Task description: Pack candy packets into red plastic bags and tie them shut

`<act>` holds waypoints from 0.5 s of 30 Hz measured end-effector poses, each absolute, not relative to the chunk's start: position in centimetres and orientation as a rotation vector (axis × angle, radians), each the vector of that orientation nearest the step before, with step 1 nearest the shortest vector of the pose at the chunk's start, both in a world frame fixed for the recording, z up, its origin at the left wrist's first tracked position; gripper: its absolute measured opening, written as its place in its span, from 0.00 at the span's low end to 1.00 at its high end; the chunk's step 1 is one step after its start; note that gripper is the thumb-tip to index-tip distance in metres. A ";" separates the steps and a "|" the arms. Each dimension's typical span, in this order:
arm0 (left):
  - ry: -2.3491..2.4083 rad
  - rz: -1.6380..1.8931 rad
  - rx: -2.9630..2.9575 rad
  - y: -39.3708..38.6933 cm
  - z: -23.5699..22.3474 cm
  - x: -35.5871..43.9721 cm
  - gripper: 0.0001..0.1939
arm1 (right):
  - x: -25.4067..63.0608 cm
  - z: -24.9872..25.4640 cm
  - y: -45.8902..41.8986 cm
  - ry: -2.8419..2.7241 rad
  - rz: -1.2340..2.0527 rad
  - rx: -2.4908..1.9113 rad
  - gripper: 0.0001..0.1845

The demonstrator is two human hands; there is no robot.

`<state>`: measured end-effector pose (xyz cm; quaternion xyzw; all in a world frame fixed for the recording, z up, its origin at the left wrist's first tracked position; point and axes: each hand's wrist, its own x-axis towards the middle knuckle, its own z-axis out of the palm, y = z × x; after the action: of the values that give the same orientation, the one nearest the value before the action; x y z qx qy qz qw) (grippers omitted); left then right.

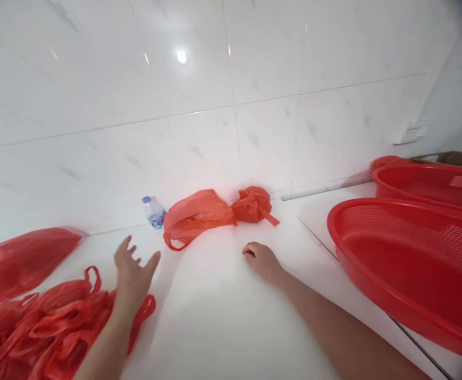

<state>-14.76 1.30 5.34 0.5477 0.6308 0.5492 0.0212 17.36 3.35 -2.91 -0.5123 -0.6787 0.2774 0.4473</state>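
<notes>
My left hand (pixel 134 272) is raised over the near edge of a heap of red plastic bags (pixel 63 316), fingers spread and nothing in them. Over the white table (pixel 223 316), my right hand (pixel 261 259) has its fingers curled together in a loose pinch, with nothing visible in it. Beyond the hands, against the wall, lies a red plastic bag (pixel 199 211) with one loop handle toward me. Touching its right end is a knotted red bag (pixel 254 203). A small water bottle (pixel 154 212) with a blue cap stands just left of them.
To the right is a large red plastic basket (pixel 344 253) with mesh sides, and a second red basket (pixel 381 182) sits behind it. A bulging red bag (pixel 29 258) lies at the far left. White tiled wall (pixel 199 137) closes off the back.
</notes>
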 end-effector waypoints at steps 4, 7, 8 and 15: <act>1.999 1.677 1.367 6.3 2.5 -10.7 0.53 | 17.4 -2.9 3.5 -1.677 0.666 -1.261 0.09; 2.117 1.536 1.455 8.2 0.6 -10.2 0.39 | 17.5 -2.9 3.6 -1.671 0.674 -1.262 0.09; 2.123 1.468 1.466 8.4 0.0 -10.4 0.30 | 17.5 -3.0 3.6 -1.667 0.684 -1.262 0.09; 2.138 1.444 1.433 8.2 -1.6 -11.5 0.13 | 17.8 -2.9 3.9 -1.642 0.748 -1.278 0.08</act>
<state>-11.54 8.22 -1.57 0.4834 0.7212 0.4871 0.0948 17.77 3.88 -2.87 -0.5165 -0.6637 0.3023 0.4488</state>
